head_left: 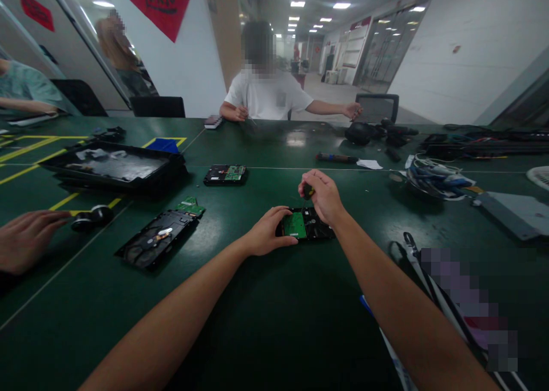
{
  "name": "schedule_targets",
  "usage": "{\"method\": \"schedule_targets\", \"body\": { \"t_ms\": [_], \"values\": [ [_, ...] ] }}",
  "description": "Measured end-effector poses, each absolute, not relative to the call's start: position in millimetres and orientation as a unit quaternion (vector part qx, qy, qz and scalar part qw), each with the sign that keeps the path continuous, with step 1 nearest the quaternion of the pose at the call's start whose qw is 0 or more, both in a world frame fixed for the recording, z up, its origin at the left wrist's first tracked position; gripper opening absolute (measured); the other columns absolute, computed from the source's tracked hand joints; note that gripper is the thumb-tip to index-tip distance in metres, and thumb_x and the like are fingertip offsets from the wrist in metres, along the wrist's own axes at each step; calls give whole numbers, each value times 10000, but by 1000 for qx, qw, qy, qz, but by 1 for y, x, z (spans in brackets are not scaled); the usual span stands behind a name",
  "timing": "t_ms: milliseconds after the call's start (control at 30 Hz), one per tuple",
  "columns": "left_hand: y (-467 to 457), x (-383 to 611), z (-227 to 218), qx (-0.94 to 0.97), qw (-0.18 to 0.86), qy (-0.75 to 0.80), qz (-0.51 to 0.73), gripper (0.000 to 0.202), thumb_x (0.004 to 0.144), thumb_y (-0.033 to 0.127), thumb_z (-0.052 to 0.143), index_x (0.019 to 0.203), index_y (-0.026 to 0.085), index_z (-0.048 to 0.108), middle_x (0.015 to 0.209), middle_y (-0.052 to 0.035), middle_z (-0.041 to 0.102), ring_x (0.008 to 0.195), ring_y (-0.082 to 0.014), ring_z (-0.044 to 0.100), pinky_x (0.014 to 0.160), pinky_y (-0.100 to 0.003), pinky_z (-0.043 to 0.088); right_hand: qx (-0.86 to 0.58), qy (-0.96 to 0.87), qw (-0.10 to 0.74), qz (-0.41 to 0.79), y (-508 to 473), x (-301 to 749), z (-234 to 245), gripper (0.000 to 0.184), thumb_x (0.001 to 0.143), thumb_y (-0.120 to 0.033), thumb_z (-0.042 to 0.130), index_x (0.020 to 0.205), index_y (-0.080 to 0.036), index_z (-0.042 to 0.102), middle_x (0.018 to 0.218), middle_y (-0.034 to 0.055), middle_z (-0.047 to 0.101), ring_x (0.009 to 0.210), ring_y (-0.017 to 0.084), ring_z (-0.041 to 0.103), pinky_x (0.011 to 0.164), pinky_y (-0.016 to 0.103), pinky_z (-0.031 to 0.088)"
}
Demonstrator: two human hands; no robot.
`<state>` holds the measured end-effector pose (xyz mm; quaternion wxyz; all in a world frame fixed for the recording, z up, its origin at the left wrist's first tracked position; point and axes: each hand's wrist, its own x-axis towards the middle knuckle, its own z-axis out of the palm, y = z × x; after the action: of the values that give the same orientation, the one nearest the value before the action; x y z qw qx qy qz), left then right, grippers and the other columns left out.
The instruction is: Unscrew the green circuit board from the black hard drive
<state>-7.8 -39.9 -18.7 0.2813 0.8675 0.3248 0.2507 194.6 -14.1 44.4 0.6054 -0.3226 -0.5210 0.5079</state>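
A black hard drive [318, 226] with a green circuit board [295, 225] lies flat on the green table [274, 299] in front of me. My left hand [269, 231] grips its left end, thumb along the near edge and fingers on the far side. Above the drive's right part, my right hand [323, 195] is closed round the black and yellow handle of a screwdriver [308, 191]. Its thin shaft points down toward the drive, and I cannot tell whether the tip touches a screw. The right hand and wrist cover part of the drive's right end.
Another hard drive [225, 174] lies farther back. An opened black drive [158, 238] with a loose green board [191, 206] is at left, near another person's hand [30, 239]. Behind stands a black tray [115, 165]. Cables [437, 176] and a grey metal box [514, 214] lie right; a person [274, 96] sits opposite.
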Motion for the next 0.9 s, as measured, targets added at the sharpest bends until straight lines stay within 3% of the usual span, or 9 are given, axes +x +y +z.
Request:
{"method": "schedule_targets", "body": {
  "t_ms": [400, 633, 900],
  "values": [
    [-40, -7, -18, 865, 289, 326, 249, 770, 816, 570, 743, 1438, 208, 469, 1501, -173, 456, 1392, -335, 470, 1169, -532, 412, -294, -528, 607, 515, -12, 195, 44, 400, 970, -533, 513, 862, -218, 734, 688, -1, 570, 645, 132, 549, 626, 287, 443],
    [-40, -8, -17, 865, 288, 328, 248, 785, 813, 575, 745, 1439, 189, 471, 1506, -179, 454, 1399, -329, 462, 1180, -507, 404, -358, -524, 602, 486, -12, 195, 41, 232, 825, -418, 759, 787, -237, 619, 714, -27, 631, 673, 125, 571, 655, 270, 445],
    [-40, -8, -17, 864, 290, 326, 252, 764, 810, 566, 748, 1434, 222, 474, 1503, -164, 461, 1402, -344, 462, 1175, -544, 400, -348, -536, 584, 501, -14, 193, 44, 222, 849, -426, 716, 794, -238, 613, 700, -27, 633, 667, 130, 584, 683, 291, 477]
  ]
}}
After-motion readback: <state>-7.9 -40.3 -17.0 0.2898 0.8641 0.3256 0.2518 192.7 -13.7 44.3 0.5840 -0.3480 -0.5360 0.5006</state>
